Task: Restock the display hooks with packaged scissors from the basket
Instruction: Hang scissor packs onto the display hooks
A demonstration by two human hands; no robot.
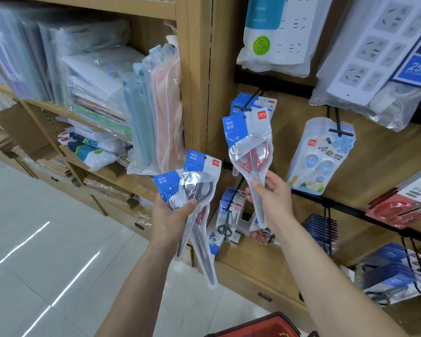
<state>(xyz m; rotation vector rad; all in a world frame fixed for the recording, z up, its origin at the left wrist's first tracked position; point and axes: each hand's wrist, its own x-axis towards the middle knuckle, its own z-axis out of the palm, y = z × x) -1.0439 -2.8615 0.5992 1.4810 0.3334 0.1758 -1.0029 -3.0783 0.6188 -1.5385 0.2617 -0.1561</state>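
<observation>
My right hand [272, 198] grips the lower end of a clear pack of red-handled scissors [250, 147] with a blue header card. The pack's top is raised to a black display hook [249, 100] where similar packs hang behind it. My left hand [170, 215] holds two or three more scissor packs [197, 190], black-handled and red-handled, fanned out lower and to the left. The red basket [260, 327] shows only its rim at the bottom edge.
Other hooks on the wooden panel carry blue children's scissors [319, 156], small scissor packs [229, 215] and blue packs [396, 273] lower right. Bagged power strips [280, 32] hang above. Shelves of plastic folders [153, 105] stand left, over a tiled floor [46, 251].
</observation>
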